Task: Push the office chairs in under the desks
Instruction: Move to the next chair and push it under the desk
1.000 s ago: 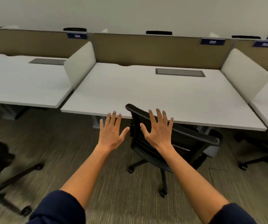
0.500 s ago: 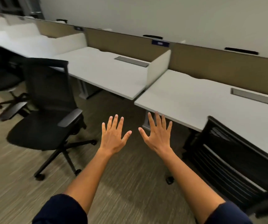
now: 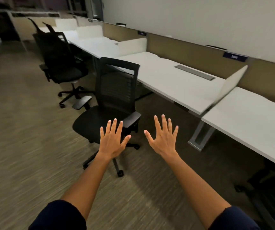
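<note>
A black mesh-backed office chair stands out on the carpet, away from the white desk, its seat turned toward the lower left. A second black chair stands further back on the left, also clear of its desk. My left hand hovers open in front of the near chair's right armrest, not touching it. Over bare floor to its right, my right hand is spread open and holds nothing. At the lower right edge a dark chair sits tucked under the nearest desk.
Beige divider panels separate the desks along a tan partition. A grey metal desk leg stands right of my right hand. More chair backs show far left. Open carpet lies to the left.
My view has swung further left along the desk row. The loose chair now stands directly ahead of my hands, and the pushed-in chair has slid to the lower right edge. Both hands stay open.
</note>
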Demonstrator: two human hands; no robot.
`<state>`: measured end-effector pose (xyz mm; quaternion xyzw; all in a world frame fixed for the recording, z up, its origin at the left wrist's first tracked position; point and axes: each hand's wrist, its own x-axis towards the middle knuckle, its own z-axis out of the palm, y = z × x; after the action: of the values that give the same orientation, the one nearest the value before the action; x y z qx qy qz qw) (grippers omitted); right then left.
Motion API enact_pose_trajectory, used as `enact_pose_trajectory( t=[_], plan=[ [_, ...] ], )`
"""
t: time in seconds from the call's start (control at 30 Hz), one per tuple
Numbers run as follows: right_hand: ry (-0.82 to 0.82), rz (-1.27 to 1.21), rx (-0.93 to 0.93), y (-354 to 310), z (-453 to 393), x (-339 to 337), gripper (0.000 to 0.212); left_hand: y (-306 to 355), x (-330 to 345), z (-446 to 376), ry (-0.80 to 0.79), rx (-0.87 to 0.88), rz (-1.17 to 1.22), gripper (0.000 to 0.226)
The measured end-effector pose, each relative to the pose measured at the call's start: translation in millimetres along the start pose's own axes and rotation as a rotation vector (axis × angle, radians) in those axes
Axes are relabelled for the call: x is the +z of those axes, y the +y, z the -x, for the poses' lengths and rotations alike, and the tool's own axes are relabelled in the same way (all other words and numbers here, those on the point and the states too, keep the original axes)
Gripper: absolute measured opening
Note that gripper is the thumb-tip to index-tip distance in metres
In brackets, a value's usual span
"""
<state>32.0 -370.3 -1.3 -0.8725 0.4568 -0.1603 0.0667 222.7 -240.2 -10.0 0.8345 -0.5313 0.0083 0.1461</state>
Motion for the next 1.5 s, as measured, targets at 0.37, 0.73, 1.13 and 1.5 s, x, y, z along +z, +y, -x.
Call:
enact_pose_trajectory(
  t=[0.37, 0.73, 1.13, 1.5],
  plan=[
    [-0.028, -0.029, -0.117, -125, -132, 86, 0.088, -153, -10, -84, 0.028, -0.108, -0.030, 0.092],
    [-0.052, -0.056, -0.107, -222, -313, 160, 0.083, -286, -31, -241, 0.023, -0.145, -0.095, 0.082],
    [-0.038, 0.023, -0.021, -305, -428, 209, 0.084, -411, -20, -366, -0.013, -0.061, -0.029, 0.081],
    [0.034, 0.053, 0.251, -364, -479, 232, 0.085, -499, -30, -478, -0.076, 0.186, -0.006, 0.087]
  ],
)
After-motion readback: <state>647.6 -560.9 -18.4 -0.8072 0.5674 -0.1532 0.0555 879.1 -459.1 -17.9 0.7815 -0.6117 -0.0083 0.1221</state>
